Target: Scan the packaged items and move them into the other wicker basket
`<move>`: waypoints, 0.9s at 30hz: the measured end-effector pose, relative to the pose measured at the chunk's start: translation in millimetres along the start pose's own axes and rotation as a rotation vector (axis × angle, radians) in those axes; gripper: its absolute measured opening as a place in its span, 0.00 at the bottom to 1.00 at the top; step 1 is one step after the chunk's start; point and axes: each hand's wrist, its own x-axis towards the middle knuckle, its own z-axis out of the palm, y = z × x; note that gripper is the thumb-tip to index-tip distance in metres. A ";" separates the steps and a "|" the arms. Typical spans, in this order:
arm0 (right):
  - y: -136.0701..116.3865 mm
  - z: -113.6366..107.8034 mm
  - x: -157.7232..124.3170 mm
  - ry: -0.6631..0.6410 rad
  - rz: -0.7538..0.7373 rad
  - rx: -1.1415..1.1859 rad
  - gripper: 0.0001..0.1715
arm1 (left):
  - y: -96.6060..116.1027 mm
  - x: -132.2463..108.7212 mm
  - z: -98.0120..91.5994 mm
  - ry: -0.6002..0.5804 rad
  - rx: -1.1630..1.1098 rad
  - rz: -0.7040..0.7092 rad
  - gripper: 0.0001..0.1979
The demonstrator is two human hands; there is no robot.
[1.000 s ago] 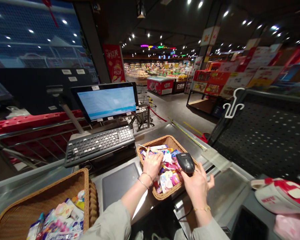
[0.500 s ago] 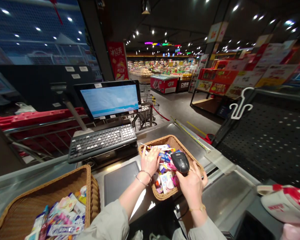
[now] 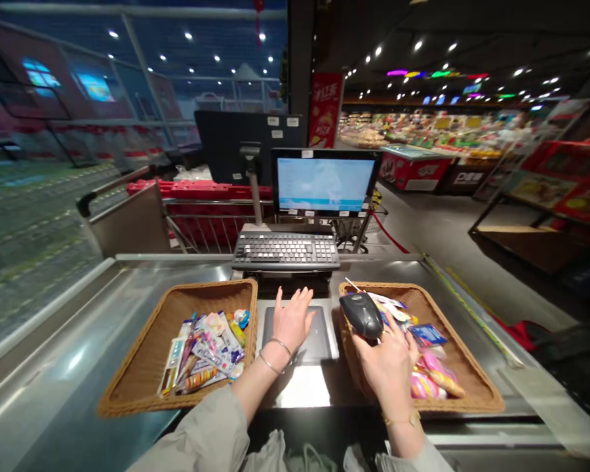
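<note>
My left hand (image 3: 294, 322) is open, fingers spread, above a flat grey plate (image 3: 322, 337) set in the counter between two wicker baskets. Nothing is in its grasp. A black handheld barcode scanner (image 3: 361, 314) is held in my right hand (image 3: 389, 359), over the left side of the right basket (image 3: 472, 357). Inside that basket are a blue packet (image 3: 429, 334), pink items (image 3: 429, 385) and other packages partly hidden by my hand. The left basket (image 3: 145, 354) contains a pile of small wrapped snacks (image 3: 209, 354).
Behind the plate stand a keyboard (image 3: 286, 250) and a lit monitor (image 3: 324, 183). Another dark screen (image 3: 250, 145) rises to their left. The metal counter (image 3: 54, 380) extends to both sides. A shopping trolley with red contents (image 3: 201, 203) is beyond its far edge.
The view has swung left, bringing the whole left basket into sight. My left hand has left the right basket and moved over the plate. The scanner stays in my right hand.
</note>
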 end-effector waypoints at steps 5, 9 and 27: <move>-40.7 24.5 -4.5 -0.115 -0.160 0.022 0.20 | -45.2 -30.1 -23.6 0.040 0.074 -0.119 0.22; -71.3 46.1 -12.3 -0.208 -0.240 0.062 0.16 | -80.0 -50.2 -39.9 0.088 0.091 -0.226 0.21; -132.1 115.8 -53.9 -0.446 -0.354 0.049 0.10 | -237.1 -103.6 -52.4 -0.523 0.356 -0.527 0.22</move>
